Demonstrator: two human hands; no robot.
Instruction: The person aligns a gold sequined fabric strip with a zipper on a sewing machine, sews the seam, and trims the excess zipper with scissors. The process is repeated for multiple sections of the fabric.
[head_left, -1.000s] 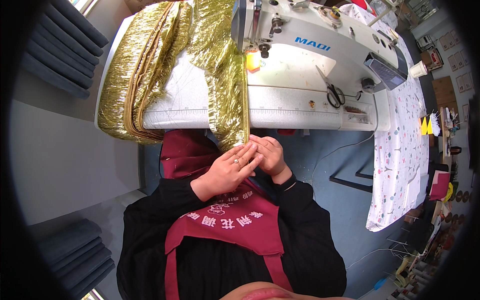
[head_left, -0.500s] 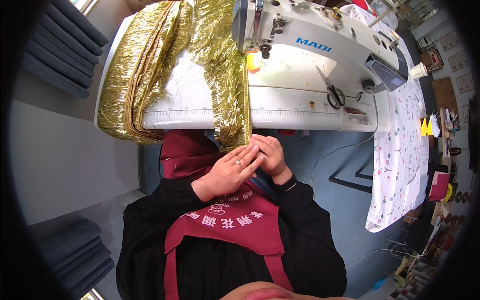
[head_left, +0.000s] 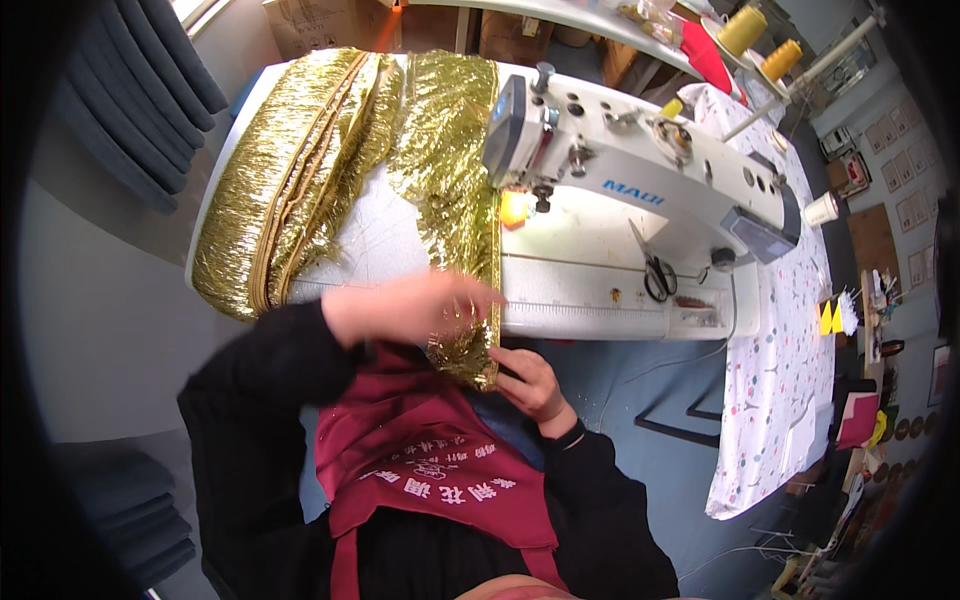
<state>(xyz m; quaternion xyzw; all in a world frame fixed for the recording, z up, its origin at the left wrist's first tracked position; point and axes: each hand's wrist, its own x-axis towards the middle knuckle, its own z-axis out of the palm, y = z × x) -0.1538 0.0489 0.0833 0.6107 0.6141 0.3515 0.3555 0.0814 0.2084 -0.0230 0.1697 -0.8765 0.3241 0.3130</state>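
My left hand (head_left: 420, 305), smeared by motion, lies over a long gold tinsel fringe (head_left: 445, 150) at the front edge of the sewing table. Below and to its right, my right hand (head_left: 530, 385) pinches the fringe's edge band near its lower end. The band runs up to the needle area of a white sewing machine (head_left: 630, 180), where a small orange piece (head_left: 515, 208) sits. A thick folded bundle of the same fringe (head_left: 250, 210) rests on the table's left part.
Black scissors (head_left: 657, 278) lie on the machine bed. Thread cones (head_left: 740, 30) stand at the back right. A patterned cloth (head_left: 760, 420) drapes over the right side. Black metal legs (head_left: 670, 430) are below. Grey padded panels (head_left: 140, 110) are on the left.
My left hand has left my right hand and moved up and left across the fringe. My right hand stays at the band's end. The whole view has shifted, with the table now lower.
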